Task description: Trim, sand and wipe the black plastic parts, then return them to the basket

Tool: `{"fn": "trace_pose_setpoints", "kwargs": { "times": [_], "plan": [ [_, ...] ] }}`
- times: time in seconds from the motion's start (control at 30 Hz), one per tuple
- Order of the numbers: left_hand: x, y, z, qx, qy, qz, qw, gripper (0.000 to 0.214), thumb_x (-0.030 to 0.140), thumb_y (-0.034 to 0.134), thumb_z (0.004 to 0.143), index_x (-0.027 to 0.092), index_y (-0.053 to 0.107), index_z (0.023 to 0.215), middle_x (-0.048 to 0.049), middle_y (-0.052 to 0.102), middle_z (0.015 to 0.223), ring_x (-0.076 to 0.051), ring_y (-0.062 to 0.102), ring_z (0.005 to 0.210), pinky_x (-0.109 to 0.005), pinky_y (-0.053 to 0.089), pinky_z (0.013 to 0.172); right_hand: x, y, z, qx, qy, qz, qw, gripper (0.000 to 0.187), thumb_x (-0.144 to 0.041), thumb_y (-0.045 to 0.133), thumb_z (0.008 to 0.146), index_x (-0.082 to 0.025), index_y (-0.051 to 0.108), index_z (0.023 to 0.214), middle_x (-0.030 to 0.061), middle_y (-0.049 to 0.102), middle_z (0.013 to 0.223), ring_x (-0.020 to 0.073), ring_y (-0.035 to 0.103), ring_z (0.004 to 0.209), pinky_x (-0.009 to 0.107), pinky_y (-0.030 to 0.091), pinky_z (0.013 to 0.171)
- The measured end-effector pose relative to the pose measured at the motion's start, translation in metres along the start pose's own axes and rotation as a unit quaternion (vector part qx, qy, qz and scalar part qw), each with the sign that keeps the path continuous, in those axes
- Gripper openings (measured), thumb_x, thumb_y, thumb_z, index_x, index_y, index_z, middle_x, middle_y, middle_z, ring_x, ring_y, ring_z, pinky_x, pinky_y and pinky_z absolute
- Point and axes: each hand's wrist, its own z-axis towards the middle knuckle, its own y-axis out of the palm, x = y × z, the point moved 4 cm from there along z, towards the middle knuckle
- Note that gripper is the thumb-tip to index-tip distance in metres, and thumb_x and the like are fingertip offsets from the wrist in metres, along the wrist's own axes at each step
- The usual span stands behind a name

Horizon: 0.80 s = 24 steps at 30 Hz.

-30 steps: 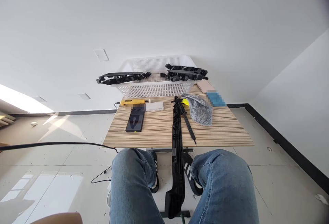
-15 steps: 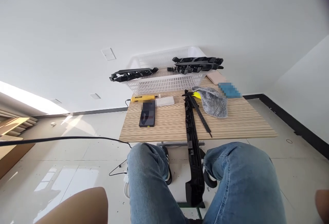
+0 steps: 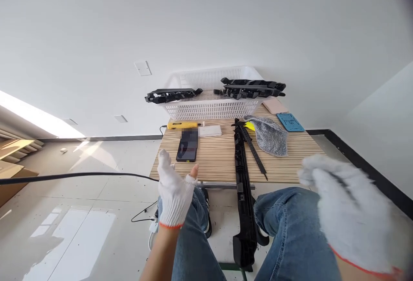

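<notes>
My left hand point(image 3: 174, 190), in a white knit glove with the thumb tip bare, hovers over my left knee near the table's front edge. Its thumb and fingers are apart and it holds nothing. A phone point(image 3: 187, 146) lies just beyond it. On the right, my right hand point(image 3: 351, 212), also gloved in white, is above my right knee, its fingers smeared by motion. Between the hands, a long black plastic trim part point(image 3: 242, 186) rests across the table edge and reaches down between my knees, untouched. A black caliper point(image 3: 254, 154) lies beside it.
A white plastic basket point(image 3: 209, 111) against the wall carries several black parts point(image 3: 254, 88). On the wood-striped table are a yellow corded tool point(image 3: 182, 125), a white box point(image 3: 210, 131), a grey cloth point(image 3: 271, 137) and a blue card-like object point(image 3: 290, 122). A black cable point(image 3: 80, 176) crosses at left.
Both gloved hands have come into view over my knees; before, only bits of the bare arms showed. The camera view has shifted slightly. The long part and table items have stayed put.
</notes>
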Motion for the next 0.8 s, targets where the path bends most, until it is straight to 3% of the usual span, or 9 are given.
{"fn": "trace_pose_setpoints", "kwargs": {
  "times": [0.07, 0.13, 0.3, 0.53, 0.8],
  "plan": [
    [0.002, 0.011, 0.005, -0.006, 0.027, 0.064, 0.998, 0.106, 0.039, 0.079, 0.079, 0.016, 0.014, 0.16, -0.0249, 0.041, 0.156, -0.037, 0.045, 0.143, -0.053, 0.044, 0.113, 0.015, 0.008, 0.0, -0.012, 0.037, 0.04, 0.998, 0.026, -0.038, 0.069, 0.075, -0.022, 0.073, 0.096, 0.0038, 0.072, 0.084, 0.0192, 0.069, 0.075, 0.039, 0.059, 0.076],
    [0.003, 0.024, 0.013, -0.016, 0.009, 0.122, 0.992, 0.107, 0.042, 0.081, 0.076, 0.01, 0.018, 0.158, -0.0284, 0.039, 0.157, -0.042, 0.04, 0.145, -0.056, 0.042, 0.114, 0.033, 0.014, -0.005, -0.011, 0.07, 0.06, 0.996, 0.027, -0.038, 0.07, 0.075, -0.021, 0.073, 0.096, 0.0032, 0.073, 0.084, 0.0189, 0.07, 0.074, 0.039, 0.06, 0.078],
    [0.004, 0.043, 0.026, -0.014, -0.074, 0.194, 0.978, 0.092, 0.042, 0.074, 0.079, 0.007, 0.031, 0.152, -0.0277, 0.043, 0.154, -0.043, 0.054, 0.132, -0.057, 0.046, 0.106, 0.048, 0.015, -0.009, -0.008, 0.099, 0.056, 0.994, 0.027, -0.036, 0.07, 0.076, -0.02, 0.073, 0.098, 0.0039, 0.074, 0.09, 0.0195, 0.071, 0.077, 0.038, 0.061, 0.079],
    [0.004, 0.043, 0.032, -0.026, -0.098, 0.222, 0.97, 0.082, 0.043, 0.072, 0.079, 0.008, 0.04, 0.145, -0.0248, 0.058, 0.139, -0.041, 0.061, 0.12, -0.058, 0.046, 0.1, 0.055, 0.014, -0.006, -0.016, 0.111, 0.065, 0.992, 0.027, -0.035, 0.071, 0.076, -0.021, 0.073, 0.098, 0.0034, 0.073, 0.087, 0.0182, 0.069, 0.075, 0.037, 0.058, 0.076],
    [-0.011, 0.029, 0.04, -0.013, -0.124, 0.227, 0.966, 0.08, 0.044, 0.072, 0.079, 0.011, 0.042, 0.145, -0.0245, 0.057, 0.139, -0.042, 0.057, 0.124, -0.06, 0.045, 0.101, 0.057, 0.014, -0.005, -0.022, 0.114, 0.062, 0.991, 0.026, -0.036, 0.07, 0.075, -0.02, 0.073, 0.096, 0.004, 0.073, 0.086, 0.0183, 0.068, 0.073, 0.036, 0.058, 0.071]
  ]
}}
